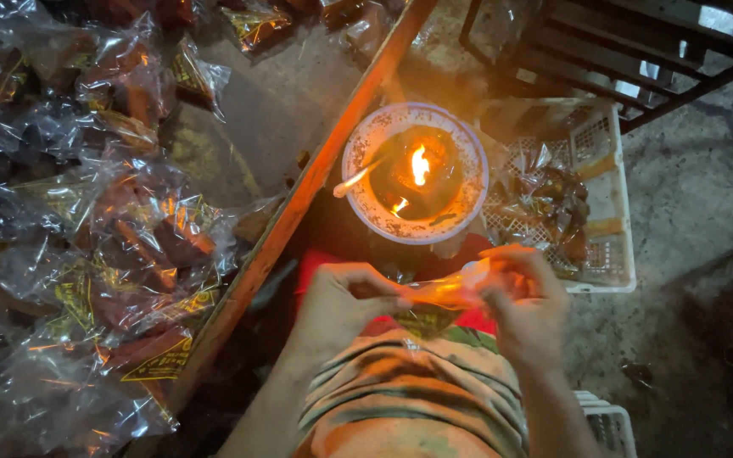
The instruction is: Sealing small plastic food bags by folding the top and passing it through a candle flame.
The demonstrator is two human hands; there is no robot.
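both hands pinching clear packet, nr flame dish

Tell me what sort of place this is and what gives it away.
Probably a small hand-packing spot for snacks, set up on bare concrete. A flame burns in a round dish, both hands hold a clear plastic packet just below it, filled packets heap on the left, and more lie in a white basket.
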